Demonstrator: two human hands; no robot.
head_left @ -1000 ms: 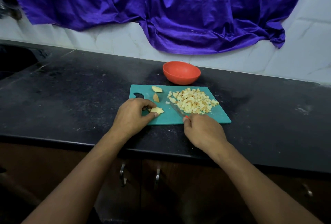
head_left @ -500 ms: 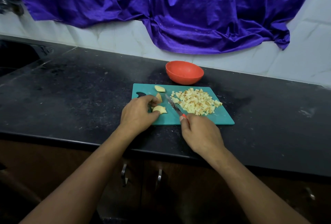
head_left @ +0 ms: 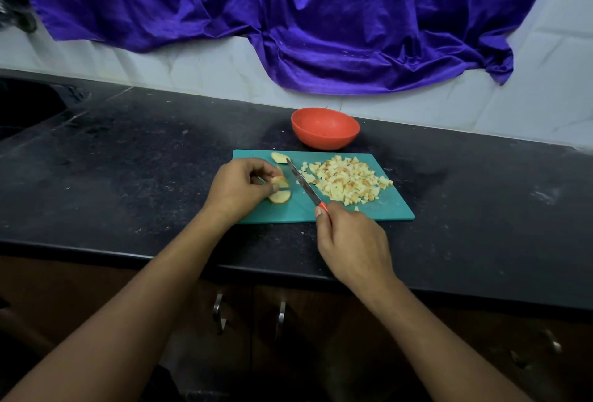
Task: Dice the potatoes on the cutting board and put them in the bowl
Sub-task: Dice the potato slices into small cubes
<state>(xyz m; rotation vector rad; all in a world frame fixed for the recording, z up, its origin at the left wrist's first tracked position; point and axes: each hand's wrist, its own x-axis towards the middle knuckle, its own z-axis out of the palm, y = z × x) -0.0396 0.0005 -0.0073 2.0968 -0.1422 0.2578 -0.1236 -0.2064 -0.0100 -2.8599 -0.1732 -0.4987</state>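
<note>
Head camera gives me a flat teal plastic cutting board (head_left: 369,212) lying on a black speckled stone counter (head_left: 128,177), near its front edge. A loose heap of diced potato (head_left: 346,181), small pale cubes with browned faces, covers the board's right half. My left hand (head_left: 237,189) is over the board's left side, fingers curled, thumb and fingertips pinching a curved potato slice (head_left: 279,181). A second slice (head_left: 279,196) lies flat just nearer the front edge, and a third piece (head_left: 279,157) sits by the far left corner. My right hand (head_left: 353,244) is wrapped around the red handle of a knife (head_left: 303,185). Its thin steel blade angles away from me between the slices and the heap.

A second ago the blade lay against the heap's left side, and the left hand pressed a piece down near the board's front edge. Now the blade points further left.

A round, smooth orange bowl (head_left: 325,128) stands on the counter just beyond the board's far edge, not touching it. Wrinkled, shiny purple cloth (head_left: 321,16) hangs over the white tiled wall (head_left: 192,67). Two metal cabinet handles (head_left: 218,311) show below the counter. My left hand hides the board's left edge.
</note>
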